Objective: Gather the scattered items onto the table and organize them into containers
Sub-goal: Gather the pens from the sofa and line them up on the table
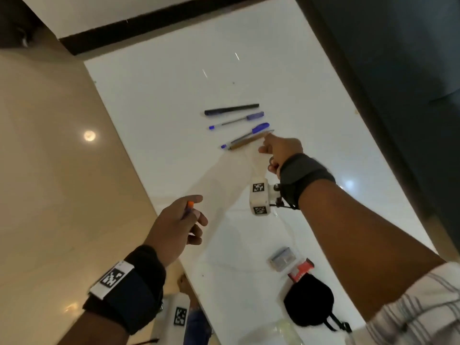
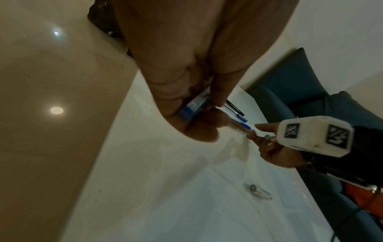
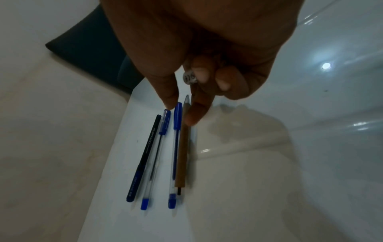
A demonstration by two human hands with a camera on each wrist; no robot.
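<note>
Several pens lie side by side on the white table (image 1: 174, 95): a black pen (image 1: 231, 109) (image 3: 145, 157), two clear pens with blue caps (image 1: 236, 120) (image 3: 175, 155) and a brown pen (image 1: 245, 143) (image 3: 182, 155). My right hand (image 1: 263, 143) (image 3: 180, 113) reaches over their near ends, with the index fingertip on the brown pen. Its curled fingers hold a small white cylinder (image 3: 189, 78). My left hand (image 1: 196, 212) (image 2: 199, 117) hovers at the table's left edge and grips a blue pen with an orange end (image 1: 190, 207) (image 2: 194, 106).
Near me on the table lie a black pouch (image 1: 308, 300), a red and white box (image 1: 301, 270), a small grey box (image 1: 282, 258) and a clear container (image 1: 273, 332). A dark blue seat (image 1: 398, 70) borders the table's right side. Beige floor lies to the left.
</note>
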